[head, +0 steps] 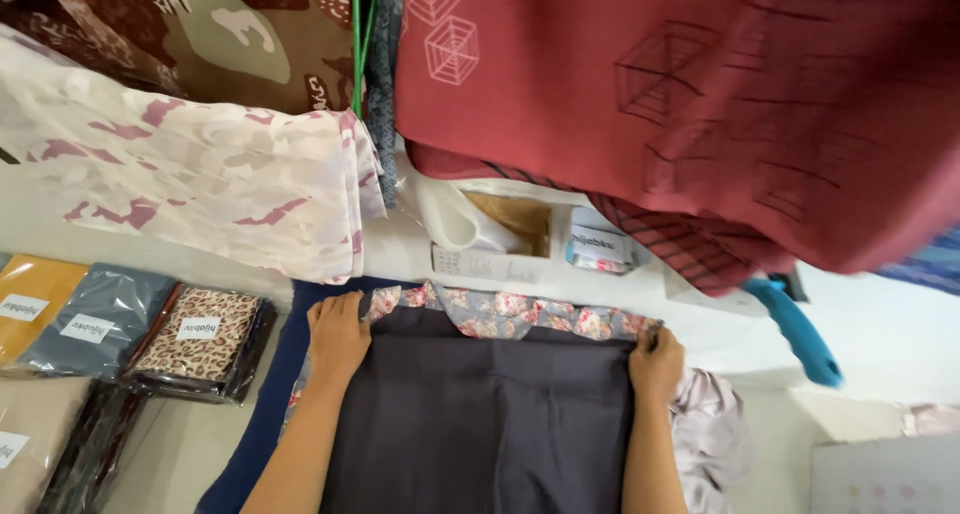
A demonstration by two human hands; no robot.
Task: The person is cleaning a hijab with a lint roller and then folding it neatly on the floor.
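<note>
Okay, head view: left hand [337, 336] lies flat on the top left corner of the dark grey cloth [480, 424], fingers together and stretched out, fingertips touching the floral cloth [510, 314] that shows as a strip just past them. Right hand [657, 366] is at the top right corner of the same grey cloth, fingers curled and pinching its edge; the floral strip ends right at those fingertips. The grey cloth spans the gap between both hands and runs back under the forearms. A navy cloth [280, 374] lies under it, outboard of the left fingers. Further left sit packaged scarves [200, 339] in clear bags. Beyond the fingertips hang a red patterned cloth [700, 94] and a pink-white camouflage cloth [190, 174]. A blue handle [800, 334] is outboard of the right fingers.
</note>
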